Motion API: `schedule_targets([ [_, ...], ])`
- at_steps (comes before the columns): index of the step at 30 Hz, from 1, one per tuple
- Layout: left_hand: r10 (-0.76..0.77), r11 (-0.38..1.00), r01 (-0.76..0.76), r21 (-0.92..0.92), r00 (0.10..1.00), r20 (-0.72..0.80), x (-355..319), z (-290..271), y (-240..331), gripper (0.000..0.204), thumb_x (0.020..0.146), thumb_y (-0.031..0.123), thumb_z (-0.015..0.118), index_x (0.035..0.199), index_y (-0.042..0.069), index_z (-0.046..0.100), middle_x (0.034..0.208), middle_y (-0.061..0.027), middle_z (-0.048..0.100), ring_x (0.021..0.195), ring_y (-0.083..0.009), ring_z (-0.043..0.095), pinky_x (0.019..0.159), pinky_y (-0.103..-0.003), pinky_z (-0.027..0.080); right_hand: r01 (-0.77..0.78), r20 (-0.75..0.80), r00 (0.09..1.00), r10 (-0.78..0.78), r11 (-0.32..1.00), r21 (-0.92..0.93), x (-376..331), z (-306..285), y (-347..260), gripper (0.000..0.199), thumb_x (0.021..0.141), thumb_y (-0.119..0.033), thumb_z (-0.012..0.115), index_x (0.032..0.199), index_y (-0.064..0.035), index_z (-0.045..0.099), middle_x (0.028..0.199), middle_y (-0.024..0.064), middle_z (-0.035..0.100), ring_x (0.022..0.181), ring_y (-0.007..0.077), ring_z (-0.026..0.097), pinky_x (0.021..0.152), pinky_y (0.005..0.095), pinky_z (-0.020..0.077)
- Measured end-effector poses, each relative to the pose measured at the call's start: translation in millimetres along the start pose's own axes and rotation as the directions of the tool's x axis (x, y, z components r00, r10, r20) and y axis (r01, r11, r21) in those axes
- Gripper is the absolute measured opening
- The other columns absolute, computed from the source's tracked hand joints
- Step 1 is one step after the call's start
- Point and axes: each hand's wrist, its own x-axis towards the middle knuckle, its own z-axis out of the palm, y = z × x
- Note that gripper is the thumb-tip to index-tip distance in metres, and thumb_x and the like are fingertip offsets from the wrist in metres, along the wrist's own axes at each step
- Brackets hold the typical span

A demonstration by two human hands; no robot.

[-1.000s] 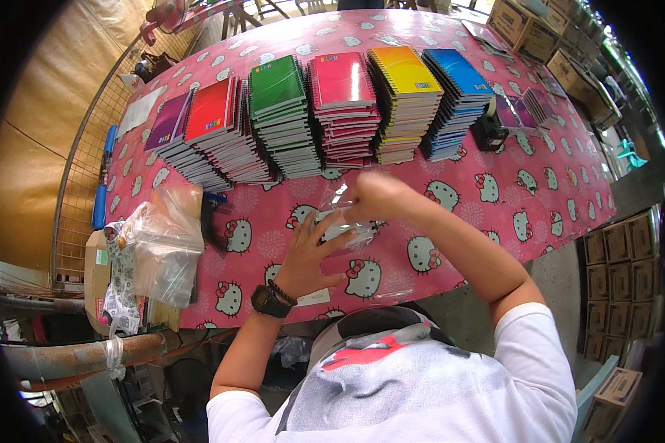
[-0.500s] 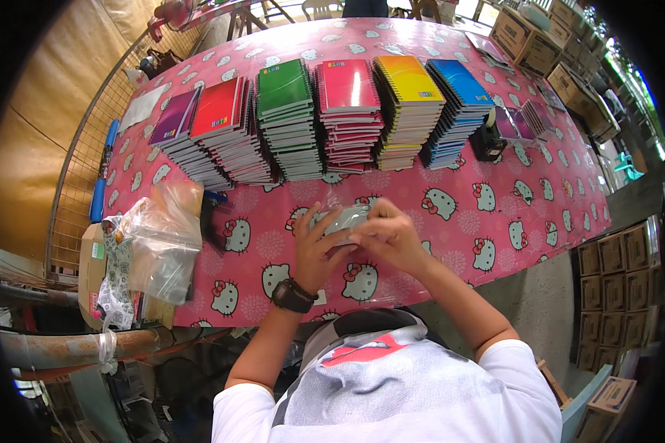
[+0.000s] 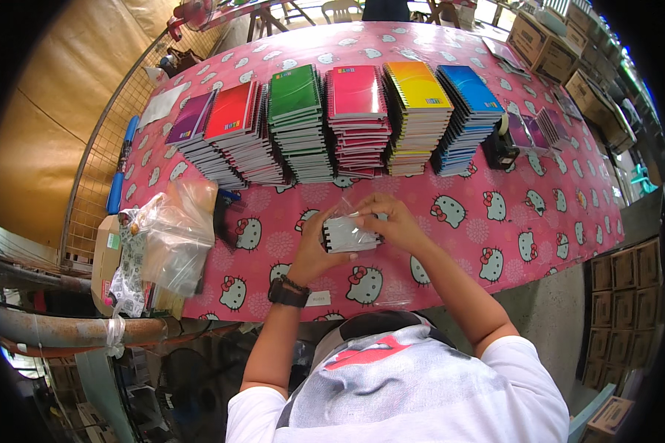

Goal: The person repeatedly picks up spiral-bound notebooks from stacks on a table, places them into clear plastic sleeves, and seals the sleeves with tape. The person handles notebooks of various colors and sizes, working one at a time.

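Above the table's near half, my left hand (image 3: 316, 247) grips a small bundle of spiral notebooks (image 3: 345, 238), its white page edges and dark binding turned up toward me. Clear plastic wrap (image 3: 358, 233) covers part of the bundle. My right hand (image 3: 390, 220) is closed at the top right of it, fingertips pinching the plastic. Beyond my hands stand stacks of spiral notebooks in a row: purple (image 3: 190, 118), red (image 3: 231, 111), green (image 3: 294, 92), pink (image 3: 356, 92), yellow (image 3: 419, 87) and blue (image 3: 469, 90). A small white card (image 3: 318, 298) lies beside my left wrist.
Clear plastic bags (image 3: 177, 247) are heaped at the table's left edge. A black tape dispenser (image 3: 501, 151) stands right of the blue stack, near purple notebooks (image 3: 521, 133). Wire mesh (image 3: 100, 159) borders the left side. Cardboard boxes (image 3: 624, 295) are piled at the right.
The bundle has tipped so that its page edges and binding now show. My right hand has shifted over its top edge with the plastic, and the view has moved slightly.
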Motion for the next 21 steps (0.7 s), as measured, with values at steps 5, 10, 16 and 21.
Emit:
schedule_targets([
  [5,0.274,0.886,-0.287,0.365,0.958,0.088,8.8,-4.2,13.2,0.054,0.056,0.02,0.083,0.106,0.011,0.065,0.118,-0.0064,0.055,0.12,-0.0305,0.04,0.103,-0.041,0.03,0.207,0.154,0.967,-0.204,0.978,-0.002,-16.4,-25.2,-17.2,0.029,0.072,-0.023,0.073,0.095,-0.0067,0.068,0.103,0.006,0.06,0.103,0.0253,0.048,0.09,0.037,0.036],
  [10,0.271,0.917,-0.233,0.323,0.959,-0.077,-7.9,7.1,11.6,0.026,0.067,0.015,0.076,0.092,0.009,0.07,0.101,-0.0053,0.061,0.108,-0.0273,0.047,0.095,-0.041,0.035,0.376,0.134,0.926,-0.352,0.87,-0.32,-21.3,-14.7,-12.6,0.04,0.068,-0.028,0.077,0.1,-0.0079,0.064,0.112,0.0083,0.056,0.102,0.0277,0.049,0.09,0.0398,0.0355],
  [16,0.244,0.928,-0.1,0.358,0.891,-0.382,-10.6,31.2,17.5,0.03,0.076,0.019,0.072,0.104,0.01,0.068,0.082,0.0004,0.061,0.09,-0.0187,0.049,0.085,-0.038,0.032,0.228,0.019,0.971,-0.236,0.91,-0.345,-16.2,1.4,2.6,0.037,0.066,-0.027,0.078,0.093,-0.0077,0.063,0.105,0.0077,0.057,0.097,0.0274,0.051,0.087,0.0424,0.0359],
  [21,0.169,0.922,0.05,0.383,0.84,-0.516,-6.2,39.3,22.1,0.053,0.08,0.02,0.069,0.127,0.004,0.051,0.088,-0.0038,0.063,0.086,-0.0185,0.05,0.084,-0.037,0.035,-0.102,0.01,0.994,0.104,0.983,-0.151,8.3,0.6,-9.7,0.025,0.07,-0.022,0.075,0.086,-0.0047,0.066,0.078,0.0078,0.062,0.07,0.0204,0.058,0.067,0.0362,0.044],
])
